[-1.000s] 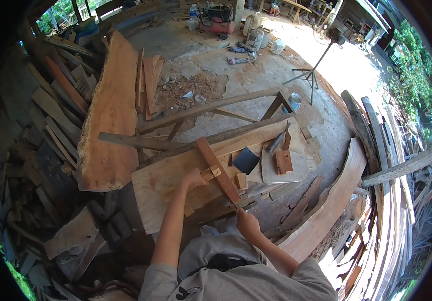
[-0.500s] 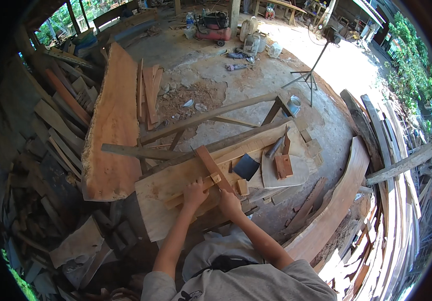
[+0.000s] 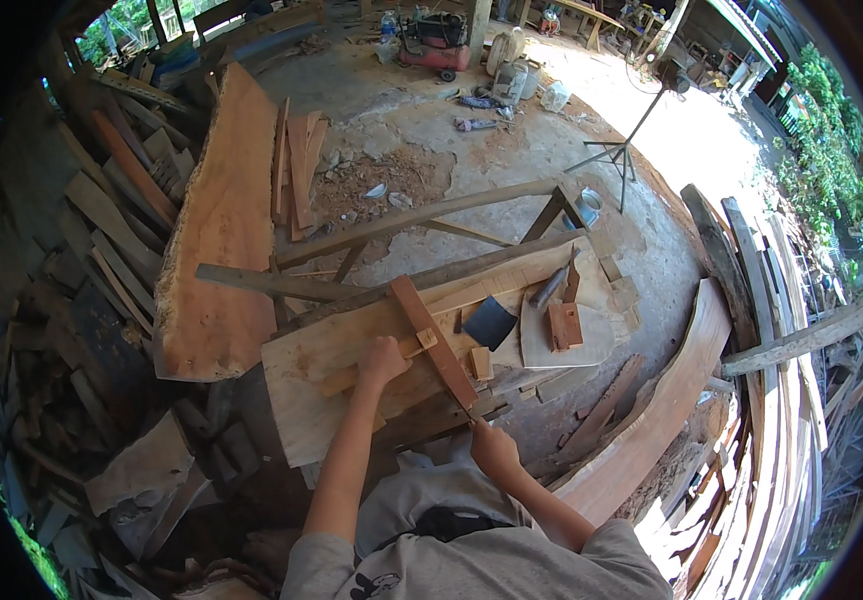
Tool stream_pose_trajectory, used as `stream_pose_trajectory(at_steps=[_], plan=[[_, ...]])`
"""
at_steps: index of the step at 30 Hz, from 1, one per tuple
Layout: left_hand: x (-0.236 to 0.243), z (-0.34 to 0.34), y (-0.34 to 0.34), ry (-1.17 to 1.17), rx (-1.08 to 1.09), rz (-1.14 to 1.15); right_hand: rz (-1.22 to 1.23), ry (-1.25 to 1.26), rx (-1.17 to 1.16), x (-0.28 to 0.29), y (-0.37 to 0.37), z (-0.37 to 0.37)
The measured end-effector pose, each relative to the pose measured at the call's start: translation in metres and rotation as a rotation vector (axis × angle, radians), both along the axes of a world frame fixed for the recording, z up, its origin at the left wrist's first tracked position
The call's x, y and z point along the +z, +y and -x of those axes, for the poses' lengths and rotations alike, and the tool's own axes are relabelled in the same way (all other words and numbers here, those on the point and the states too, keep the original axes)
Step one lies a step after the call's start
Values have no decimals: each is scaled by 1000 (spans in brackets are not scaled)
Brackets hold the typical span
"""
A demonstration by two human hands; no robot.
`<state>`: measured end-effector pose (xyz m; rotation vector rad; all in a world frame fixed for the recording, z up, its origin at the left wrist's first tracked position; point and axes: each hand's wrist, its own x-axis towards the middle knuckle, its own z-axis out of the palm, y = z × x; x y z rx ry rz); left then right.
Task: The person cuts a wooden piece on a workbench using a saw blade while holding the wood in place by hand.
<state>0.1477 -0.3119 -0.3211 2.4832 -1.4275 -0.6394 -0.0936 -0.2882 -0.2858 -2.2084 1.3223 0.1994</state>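
The reddish-brown bar [image 3: 448, 362] lies aslant on the worktop [image 3: 296, 395], its far end toward eleven o'clock and its near end toward five, at the worktop's near edge. A pale strip [image 3: 410, 347] meets it from nine o'clock; whether the strip passes under it, I cannot tell. At that side the left hand [image 3: 383, 360] bears on the strip, fingers curled over it, the tips hidden. At five o'clock the right hand [image 3: 496, 450] makes a closed fist around the grip of a thin dark tool [image 3: 469, 413], which points to the bar's near end; its kind is too small to tell.

As these things lie, work looks under way: bar and strip are in position and the tool is at the bar. The bar runs in one piece, and no finished cut shows, so how much is left is unclear.

Room is tightest toward three o'clock, where a small pale block [image 3: 481, 362], a dark sheet [image 3: 489, 323] and a reddish block [image 3: 564, 327] lie near. The worktop extends past the left hand toward eight o'clock. The right hand sits beyond the near edge, close to the person's lap. Beyond the far edge, a timber frame [image 3: 411, 217] bounds twelve o'clock.
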Motion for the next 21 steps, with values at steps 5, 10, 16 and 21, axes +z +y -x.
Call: stream_pose_trajectory(at_steps=[5, 10, 16, 21], plan=[[-4, -2, 0, 9, -17, -28, 78, -214, -32, -28, -35, -65], [-8, -8, -4, 70, -10, -4, 108, -195, -40, -35, -37, -78], [-13, -23, -13, 199, -53, -129, 45, -117, -56, -18, 9, 5], [-14, -25, -11, 160, -95, -45, 63, -153, -52, -32, -10, -28]])
